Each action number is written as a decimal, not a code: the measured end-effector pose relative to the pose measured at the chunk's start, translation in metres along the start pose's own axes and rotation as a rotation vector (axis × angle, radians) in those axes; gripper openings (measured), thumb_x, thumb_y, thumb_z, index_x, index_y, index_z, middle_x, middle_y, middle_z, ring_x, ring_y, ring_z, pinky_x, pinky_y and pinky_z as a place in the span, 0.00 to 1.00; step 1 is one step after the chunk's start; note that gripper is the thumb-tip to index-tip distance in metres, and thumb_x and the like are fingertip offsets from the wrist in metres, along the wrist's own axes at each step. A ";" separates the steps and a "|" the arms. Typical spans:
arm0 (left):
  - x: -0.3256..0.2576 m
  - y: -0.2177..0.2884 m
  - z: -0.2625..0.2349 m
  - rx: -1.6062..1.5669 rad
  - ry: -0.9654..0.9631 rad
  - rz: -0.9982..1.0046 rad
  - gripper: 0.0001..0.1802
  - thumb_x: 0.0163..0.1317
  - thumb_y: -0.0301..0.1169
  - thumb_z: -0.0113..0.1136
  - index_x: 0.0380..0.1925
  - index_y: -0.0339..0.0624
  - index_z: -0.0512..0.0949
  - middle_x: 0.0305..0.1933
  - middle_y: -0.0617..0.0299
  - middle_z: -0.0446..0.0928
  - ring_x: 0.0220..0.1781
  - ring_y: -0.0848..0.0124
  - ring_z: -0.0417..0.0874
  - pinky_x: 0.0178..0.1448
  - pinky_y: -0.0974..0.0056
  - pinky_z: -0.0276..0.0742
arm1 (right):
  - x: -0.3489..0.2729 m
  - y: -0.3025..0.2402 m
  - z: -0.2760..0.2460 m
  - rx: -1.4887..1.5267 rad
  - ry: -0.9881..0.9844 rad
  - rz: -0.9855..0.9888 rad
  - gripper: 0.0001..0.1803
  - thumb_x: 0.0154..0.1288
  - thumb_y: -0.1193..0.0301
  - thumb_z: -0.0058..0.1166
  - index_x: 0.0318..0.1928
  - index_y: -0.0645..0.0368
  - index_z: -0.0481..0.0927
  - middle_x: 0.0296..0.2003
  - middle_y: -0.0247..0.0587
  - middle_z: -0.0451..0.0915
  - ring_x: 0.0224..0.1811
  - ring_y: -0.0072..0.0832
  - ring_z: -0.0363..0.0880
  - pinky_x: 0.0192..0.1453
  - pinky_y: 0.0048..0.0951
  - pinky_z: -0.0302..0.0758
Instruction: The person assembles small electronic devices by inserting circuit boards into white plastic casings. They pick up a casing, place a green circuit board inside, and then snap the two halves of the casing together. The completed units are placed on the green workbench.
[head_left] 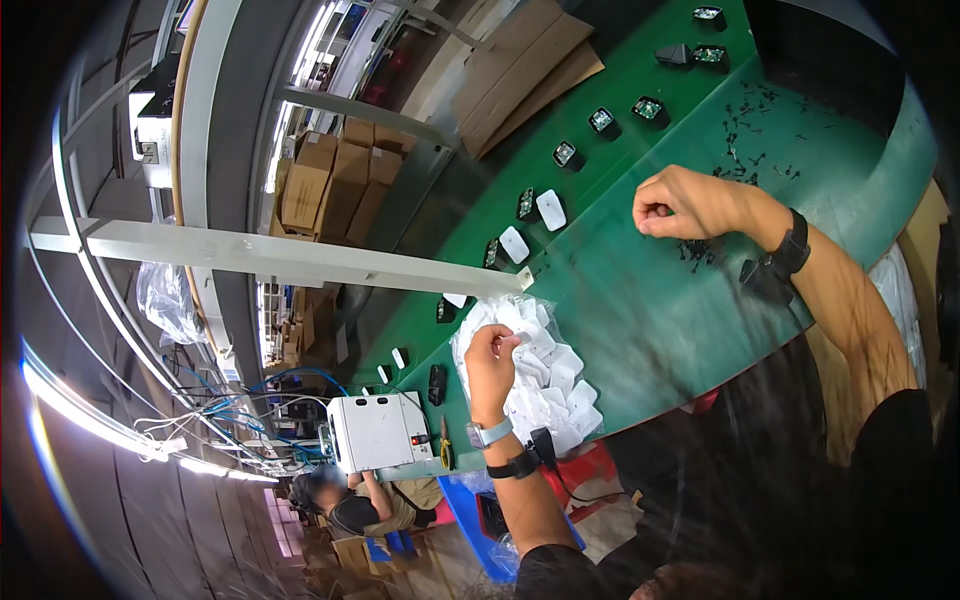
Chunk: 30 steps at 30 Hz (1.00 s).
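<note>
Over a heap of white plastic covers (pixel 565 370) on a clear bag, my left hand (pixel 490 372) has its thumb and fingers pinched together. Whether a piece is between those fingertips I cannot make out. Further right, my right hand (pixel 685 203) is held above the green mat with its fingers curled in. Anything inside that grip is hidden. Just below it lies a small pile of black parts (pixel 697 252). More small black parts (pixel 750 125) are scattered on the mat beyond my right wrist.
Along the green bench (pixel 610 165) stands a row of black housings (pixel 568 155) with circuit boards inside; white covers (pixel 551 210) lie beside some. A white metal beam (pixel 300 262) crosses from the left. A white machine (pixel 380 433), yellow-handled pliers (pixel 446 445) and another person (pixel 360 508) are lower left.
</note>
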<state>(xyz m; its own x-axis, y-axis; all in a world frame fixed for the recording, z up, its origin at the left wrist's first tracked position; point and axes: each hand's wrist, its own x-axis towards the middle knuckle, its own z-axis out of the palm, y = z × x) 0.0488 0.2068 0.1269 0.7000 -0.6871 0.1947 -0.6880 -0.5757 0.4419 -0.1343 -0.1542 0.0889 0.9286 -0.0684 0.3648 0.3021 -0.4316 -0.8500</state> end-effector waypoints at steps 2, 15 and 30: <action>-0.007 -0.005 0.016 -0.200 0.134 -0.033 0.09 0.51 0.14 0.63 0.32 0.35 0.78 0.34 0.52 0.81 0.37 0.57 0.83 0.44 0.64 0.78 | 0.008 0.008 0.023 0.085 -0.005 -0.018 0.06 0.62 0.74 0.57 0.33 0.65 0.80 0.28 0.37 0.81 0.30 0.23 0.78 0.37 0.26 0.76; -0.010 0.114 0.106 -0.220 0.531 0.364 0.12 0.51 0.08 0.56 0.28 0.35 0.81 0.41 0.50 0.81 0.42 0.60 0.86 0.44 0.64 0.82 | 0.007 -0.001 0.057 0.062 0.192 -0.355 0.06 0.64 0.73 0.59 0.34 0.63 0.79 0.30 0.39 0.78 0.33 0.31 0.77 0.39 0.31 0.75; -0.021 0.142 0.136 -0.712 0.505 0.139 0.08 0.62 0.12 0.55 0.42 0.27 0.75 0.55 0.47 0.77 0.46 0.69 0.82 0.52 0.69 0.79 | 0.003 -0.008 0.058 -0.259 0.372 -0.492 0.06 0.59 0.73 0.61 0.32 0.61 0.77 0.30 0.39 0.78 0.34 0.36 0.76 0.37 0.35 0.77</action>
<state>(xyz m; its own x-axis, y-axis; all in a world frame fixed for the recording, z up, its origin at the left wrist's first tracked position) -0.0895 0.0795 0.0663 0.7358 -0.3552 0.5766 -0.6084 0.0271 0.7931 -0.1212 -0.0985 0.0745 0.5456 -0.0936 0.8328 0.5670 -0.6905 -0.4491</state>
